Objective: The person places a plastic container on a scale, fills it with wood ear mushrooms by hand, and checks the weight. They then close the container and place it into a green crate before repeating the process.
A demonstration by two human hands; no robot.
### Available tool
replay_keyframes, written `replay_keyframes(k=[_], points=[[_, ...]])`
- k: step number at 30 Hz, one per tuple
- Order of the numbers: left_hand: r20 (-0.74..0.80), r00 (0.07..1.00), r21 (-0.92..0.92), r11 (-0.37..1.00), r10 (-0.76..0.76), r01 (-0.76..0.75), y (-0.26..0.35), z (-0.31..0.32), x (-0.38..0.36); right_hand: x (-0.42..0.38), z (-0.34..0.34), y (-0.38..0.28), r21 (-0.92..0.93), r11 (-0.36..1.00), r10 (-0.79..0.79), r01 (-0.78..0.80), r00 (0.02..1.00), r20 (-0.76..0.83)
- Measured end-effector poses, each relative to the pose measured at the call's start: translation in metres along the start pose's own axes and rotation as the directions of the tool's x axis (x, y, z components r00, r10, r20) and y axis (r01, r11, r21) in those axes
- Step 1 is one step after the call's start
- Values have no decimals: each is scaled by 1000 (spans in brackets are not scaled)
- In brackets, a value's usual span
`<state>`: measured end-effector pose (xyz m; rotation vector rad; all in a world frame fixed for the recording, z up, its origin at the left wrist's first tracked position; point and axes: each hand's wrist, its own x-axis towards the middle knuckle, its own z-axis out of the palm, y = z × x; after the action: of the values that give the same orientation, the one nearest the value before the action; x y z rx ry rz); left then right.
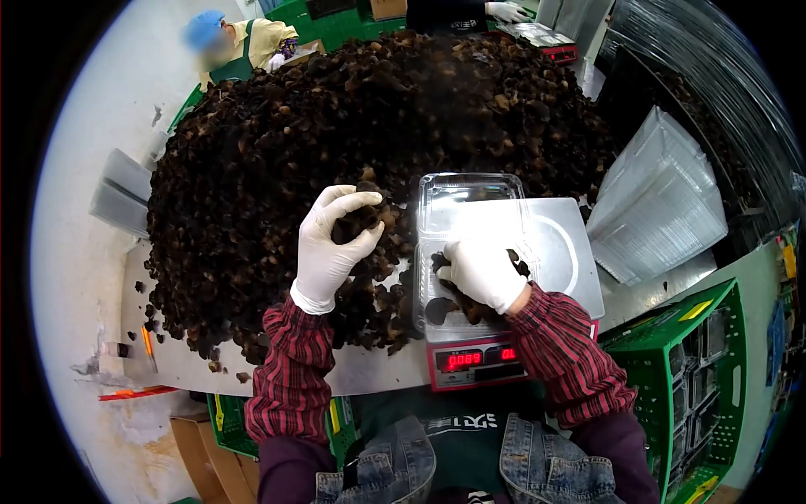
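My left hand (326,252), in a white glove, curls its thumb and fingers round a clump of dark wood ear mushrooms (357,223) at the near edge of a large pile (369,109). My right hand (483,270), also gloved, reaches into a clear plastic clamshell box (426,210), its fingers bent on mushrooms (441,311) lying there. The box's lid stands open on the far side. Under it is a digital scale (558,248) with a steel plate and a red front; the lit display (464,359) reads 0.089. My right hand partly covers the box's contents.
Stacked clear boxes (663,202) lean at the right. A green crate (684,378) of packed boxes stands below them. Orange-handled tools (149,346) lie near the left table edge. A co-worker (243,46) sits beyond the pile; another gloved hand (508,12) is near a second scale (558,53).
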<state>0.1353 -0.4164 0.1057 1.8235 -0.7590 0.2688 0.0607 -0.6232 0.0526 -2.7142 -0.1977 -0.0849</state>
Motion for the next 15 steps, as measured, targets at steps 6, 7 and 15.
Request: replay_keyframes(k=[6, 7, 15], points=[[101, 988, -57, 992, 115, -109, 15, 22, -3, -33, -64, 0, 561, 795, 409, -232, 887, -214], [188, 975, -87, 991, 115, -100, 16, 34, -6, -42, -75, 4, 620, 750, 452, -230, 863, -227], [744, 647, 60, 947, 169, -316, 22, 79, -3, -99, -93, 26, 776, 578, 661, -253, 703, -263]])
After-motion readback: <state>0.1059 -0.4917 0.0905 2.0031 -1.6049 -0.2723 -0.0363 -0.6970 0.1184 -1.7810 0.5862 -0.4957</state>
